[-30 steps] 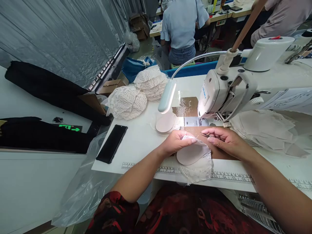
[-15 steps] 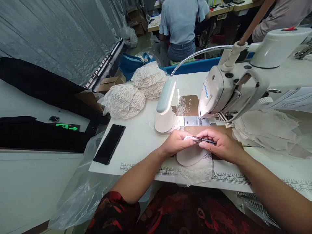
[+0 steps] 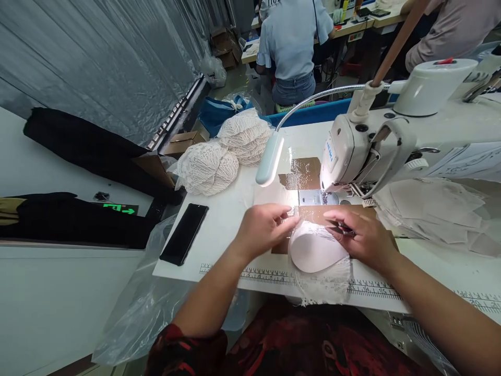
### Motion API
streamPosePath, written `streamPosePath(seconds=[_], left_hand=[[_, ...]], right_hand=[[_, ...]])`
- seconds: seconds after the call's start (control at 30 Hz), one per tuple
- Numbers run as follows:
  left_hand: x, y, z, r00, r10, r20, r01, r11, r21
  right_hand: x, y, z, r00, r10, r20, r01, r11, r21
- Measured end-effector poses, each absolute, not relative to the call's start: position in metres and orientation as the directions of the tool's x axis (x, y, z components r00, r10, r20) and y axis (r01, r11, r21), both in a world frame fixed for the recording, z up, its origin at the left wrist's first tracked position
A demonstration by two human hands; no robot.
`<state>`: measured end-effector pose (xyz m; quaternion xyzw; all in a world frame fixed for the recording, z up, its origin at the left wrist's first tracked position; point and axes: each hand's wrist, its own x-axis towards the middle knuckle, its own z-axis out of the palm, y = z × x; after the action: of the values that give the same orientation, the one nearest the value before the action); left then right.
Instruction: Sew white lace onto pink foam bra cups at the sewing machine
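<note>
Between my two hands, a white oval pad with lace (image 3: 318, 253) lies at the front of the sewing table, its lace edge hanging over the ruler marks. My left hand (image 3: 268, 227) is just above and left of the pad, thumb and fingers apart, with nothing seen in it. Small dark scissors (image 3: 343, 228) are in my right hand (image 3: 362, 235), at the pad's upper right. The sewing machine (image 3: 344, 154) stands beyond, its needle area lit. A pale piece of fabric (image 3: 270, 193) lies behind my left hand, partly hidden by it.
Two lace bundles (image 3: 207, 168) sit at the back left, near a black phone (image 3: 183, 234). A lamp head (image 3: 270, 159) hangs over the table on a bent metal neck. White fabric pieces (image 3: 430, 209) are piled at right. A person in a blue shirt (image 3: 291, 39) sits beyond.
My left hand has let go of the lace edge and moved left, its fingers parting. My right hand has drawn slightly right with the scissors. The pad now lies flatter and more exposed.
</note>
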<state>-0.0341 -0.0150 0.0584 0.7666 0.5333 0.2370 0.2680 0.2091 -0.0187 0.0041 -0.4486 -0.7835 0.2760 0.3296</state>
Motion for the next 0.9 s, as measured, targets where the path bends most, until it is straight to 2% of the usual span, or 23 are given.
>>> streamPosePath(seconds=[0.07,0.1,0.17,0.2,0.27,0.4,0.5,0.6,0.7,0.8,0.9], left_hand=[[-0.043,0.000,0.060,0.252,0.954,0.162,0.730,-0.298,0.615],[-0.046,0.011,0.057,0.227,0.960,0.165,0.753,-0.281,0.595],[-0.051,0.032,0.046,0.149,0.987,0.051,0.777,-0.149,0.612],[-0.053,0.041,0.040,0.106,0.994,-0.035,0.760,-0.058,0.647],[-0.053,0.051,0.029,0.105,0.985,-0.136,0.721,0.019,0.692],[-0.051,0.040,0.018,0.236,0.946,-0.223,0.584,0.046,0.811],[-0.049,0.030,0.016,0.324,0.915,-0.242,0.334,0.129,0.934],[-0.047,0.029,0.016,0.377,0.898,-0.226,0.180,0.169,0.969],[-0.046,0.030,0.017,0.422,0.890,-0.174,0.204,0.094,0.974],[-0.043,0.028,0.020,0.484,0.875,-0.031,0.293,-0.129,0.948],[-0.035,0.025,0.019,0.561,0.825,0.076,0.370,-0.331,0.868]], right_hand=[[0.203,-0.024,0.004,-0.541,0.781,0.312,0.521,0.602,-0.605],[0.199,-0.026,0.004,-0.628,0.725,0.283,0.505,0.656,-0.562],[0.194,-0.029,0.004,-0.766,0.619,0.175,0.462,0.719,-0.519],[0.194,-0.028,0.004,-0.808,0.576,0.127,0.441,0.733,-0.518],[0.199,-0.026,0.004,-0.838,0.540,0.077,0.426,0.735,-0.527],[0.224,-0.014,0.010,-0.725,0.689,0.013,0.566,0.606,-0.558],[0.226,-0.006,0.020,-0.576,0.817,-0.020,0.561,0.377,-0.737],[0.206,0.001,0.025,-0.450,0.889,-0.088,0.499,0.168,-0.850],[0.183,0.004,0.018,-0.447,0.891,-0.076,0.473,0.163,-0.866],[0.174,0.003,0.009,-0.459,0.887,-0.042,0.453,0.193,-0.871],[0.177,0.002,0.007,-0.487,0.873,-0.016,0.397,0.205,-0.895]])
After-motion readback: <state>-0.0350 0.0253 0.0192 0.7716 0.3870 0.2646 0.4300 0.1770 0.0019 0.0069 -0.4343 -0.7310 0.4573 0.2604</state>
